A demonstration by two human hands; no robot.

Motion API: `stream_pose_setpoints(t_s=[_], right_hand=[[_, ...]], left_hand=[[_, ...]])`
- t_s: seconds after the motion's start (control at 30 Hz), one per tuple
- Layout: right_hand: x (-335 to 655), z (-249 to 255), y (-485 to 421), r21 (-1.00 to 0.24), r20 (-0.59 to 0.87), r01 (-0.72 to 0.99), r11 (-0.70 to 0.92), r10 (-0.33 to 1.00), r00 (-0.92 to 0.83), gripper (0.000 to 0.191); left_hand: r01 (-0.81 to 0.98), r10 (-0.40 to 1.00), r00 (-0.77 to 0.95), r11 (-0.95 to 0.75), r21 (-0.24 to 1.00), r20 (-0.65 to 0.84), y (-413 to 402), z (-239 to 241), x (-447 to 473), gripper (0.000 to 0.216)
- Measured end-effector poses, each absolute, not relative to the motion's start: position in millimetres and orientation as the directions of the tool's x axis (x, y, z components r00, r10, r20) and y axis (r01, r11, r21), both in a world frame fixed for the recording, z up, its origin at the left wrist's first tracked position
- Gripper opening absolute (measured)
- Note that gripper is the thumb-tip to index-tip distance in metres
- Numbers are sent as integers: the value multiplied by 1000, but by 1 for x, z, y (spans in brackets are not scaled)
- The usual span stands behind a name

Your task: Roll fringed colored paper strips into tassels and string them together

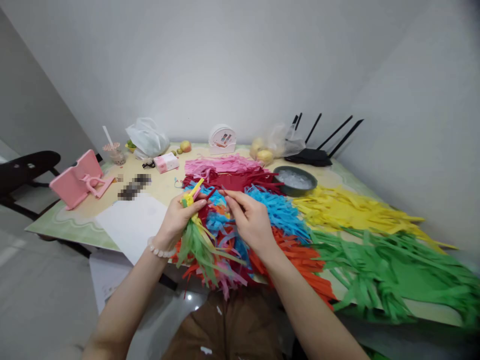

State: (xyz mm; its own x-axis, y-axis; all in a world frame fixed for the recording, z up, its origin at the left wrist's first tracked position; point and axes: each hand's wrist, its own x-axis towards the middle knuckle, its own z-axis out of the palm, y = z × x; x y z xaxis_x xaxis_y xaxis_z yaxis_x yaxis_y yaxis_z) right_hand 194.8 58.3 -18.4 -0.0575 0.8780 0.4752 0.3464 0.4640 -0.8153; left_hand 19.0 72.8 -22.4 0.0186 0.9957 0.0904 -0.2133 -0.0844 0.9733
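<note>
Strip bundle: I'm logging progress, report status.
Left hand holding strip bundle. Right hand pinched beside it, contents unclear. Blue strips lie close to right hand.

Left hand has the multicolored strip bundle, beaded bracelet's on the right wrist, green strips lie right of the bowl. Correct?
One error: the head view shows the beaded bracelet on the left wrist. The rest stands: left hand holding the multicolored strip bundle, green strips right of the bowl.

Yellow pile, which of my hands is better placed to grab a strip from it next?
Probably your right hand: the yellow pile lies on its side, and your left hand grips the bundle. The right looks pinched shut; on what is unclear.
</note>
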Motion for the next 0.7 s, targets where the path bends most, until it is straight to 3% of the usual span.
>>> stream_pose_setpoints(t_s=[0.1, 0.23, 0.47, 0.7], right_hand=[[193, -19, 47, -799, 440, 424, 426, 895, -71, 30], [191, -21, 43, -812, 434, 405, 421, 899, -65, 26], [191, -21, 45, -833, 425, 365, 416, 903, -60, 27], [189, -22, 45, -824, 444, 367, 432, 894, -55, 25]], left_hand=[[-169, 990, -20, -142, 975, 141, 68, -21, 21, 29], [-98, 983, 8, -179, 979, 181, 62, -18, 22, 26], [-301, 994, 106, 18, 953, 15, 62, -15, 21, 42], [-364, 988, 157, 55, 930, 3, 64, -18, 19, 37]])
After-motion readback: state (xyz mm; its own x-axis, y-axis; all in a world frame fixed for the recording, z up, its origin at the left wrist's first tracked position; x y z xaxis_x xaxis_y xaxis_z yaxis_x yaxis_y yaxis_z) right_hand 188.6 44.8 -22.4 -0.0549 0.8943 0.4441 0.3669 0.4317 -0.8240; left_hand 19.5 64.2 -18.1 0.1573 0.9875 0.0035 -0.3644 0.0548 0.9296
